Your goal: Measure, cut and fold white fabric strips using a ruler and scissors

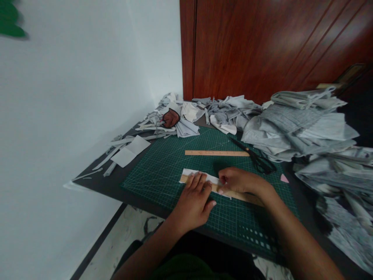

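A strip of white cloth (189,171) lies on the green cutting mat (157,167), with a wooden ruler (244,197) laid along it. My left hand (192,206) rests flat on the ruler and cloth, fingers stretched out and slightly apart. To its right, my right hand (240,179) is closed, thumb and curled fingers at the ruler's edge over the cloth. Whatever it may pinch is hidden. Beyond my hands, a second wooden ruler (215,153) lies across the mat. Black-handled scissors (260,161) lie beside its right end.
Cloth scraps (224,111) are heaped along the back, with a brown piece (170,118) among them. Folded grey fabric (291,124) is piled high at the right. A white folded piece (131,151) lies at the left. A small pink scrap (284,178) sits near the mat's right side.
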`<state>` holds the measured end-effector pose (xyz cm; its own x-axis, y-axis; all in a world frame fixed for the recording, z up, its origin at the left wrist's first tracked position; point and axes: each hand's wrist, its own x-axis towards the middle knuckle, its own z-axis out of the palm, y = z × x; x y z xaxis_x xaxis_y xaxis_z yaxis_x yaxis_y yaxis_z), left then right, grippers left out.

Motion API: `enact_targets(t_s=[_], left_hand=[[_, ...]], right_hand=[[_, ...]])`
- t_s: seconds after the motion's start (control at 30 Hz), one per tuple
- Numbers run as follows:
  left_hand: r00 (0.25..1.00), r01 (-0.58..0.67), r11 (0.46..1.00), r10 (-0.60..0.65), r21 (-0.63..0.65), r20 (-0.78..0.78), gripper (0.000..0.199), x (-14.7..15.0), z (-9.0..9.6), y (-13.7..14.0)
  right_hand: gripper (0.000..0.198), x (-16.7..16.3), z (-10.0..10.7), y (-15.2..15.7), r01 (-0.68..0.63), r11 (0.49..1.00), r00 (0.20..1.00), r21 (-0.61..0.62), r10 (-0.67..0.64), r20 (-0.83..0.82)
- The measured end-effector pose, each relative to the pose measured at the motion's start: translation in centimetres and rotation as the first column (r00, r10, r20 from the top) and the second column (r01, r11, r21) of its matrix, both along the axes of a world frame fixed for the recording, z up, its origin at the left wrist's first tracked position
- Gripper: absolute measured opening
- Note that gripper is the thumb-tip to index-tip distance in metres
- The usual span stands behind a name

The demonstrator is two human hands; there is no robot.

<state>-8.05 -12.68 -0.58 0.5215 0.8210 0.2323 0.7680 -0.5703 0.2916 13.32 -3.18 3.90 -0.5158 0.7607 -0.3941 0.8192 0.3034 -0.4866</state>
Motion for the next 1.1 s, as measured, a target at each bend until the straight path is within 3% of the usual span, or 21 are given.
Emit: enact_targets(t_s=[0.2, 0.6, 1.1], left_hand=[[0.999, -0.023, 0.99, 0.027, 0.137, -0.025, 0.05, 0.4, -0.7, -0.8], [0.999, -0.022, 0.997, 0.025, 0.072, -0.042, 0.035, 0.5, 0.1, -1.1], [0.999, -0.052, 0.993, 0.053, 0.104, -0.01, 0.028, 0.2, 0.1, -1.3]], right_hand=[[0.017, -0.1, -0.2, -0.2, 0.036, 0.999, 0.999, -0.012, -0.036, -0.012], [0.017, -0.3, -0.2, -0.3, 0.047, 0.997, 0.999, 0.064, -0.048, 0.023], [0.023, -1.3, 1.5, -1.4, 0.104, 0.982, 0.984, 0.16, -0.126, 0.129]])
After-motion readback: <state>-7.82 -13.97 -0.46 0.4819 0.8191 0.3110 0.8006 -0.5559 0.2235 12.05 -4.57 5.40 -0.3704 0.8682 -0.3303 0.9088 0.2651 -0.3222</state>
